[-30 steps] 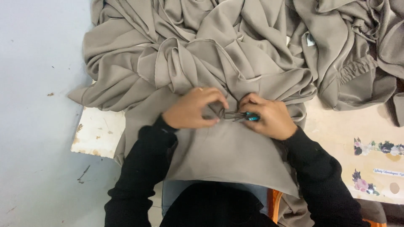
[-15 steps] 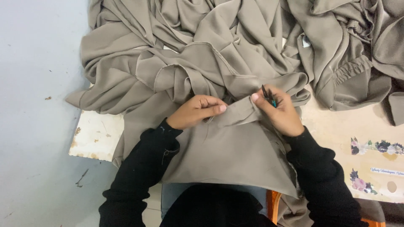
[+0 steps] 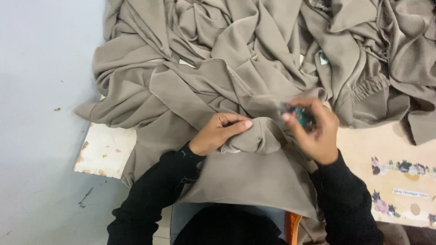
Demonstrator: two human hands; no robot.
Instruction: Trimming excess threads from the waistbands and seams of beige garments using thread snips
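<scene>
Two hands work at the near edge of a big heap of taupe cloth [image 3: 236,68] that spreads over the desk [image 3: 390,145] and hangs down into the person's lap. The left hand [image 3: 220,134] is clamped on a bunched fold of that cloth, thumb and fingers pinching it just below the heap's middle. The right hand [image 3: 313,131], blurred, is raised just beside it to the right, fingers closed around a small teal-handled tool [image 3: 297,114] whose kind I cannot tell. Black sleeves [image 3: 154,195] cover both arms. A worn white board [image 3: 102,152] lies under the cloth's left edge.
</scene>
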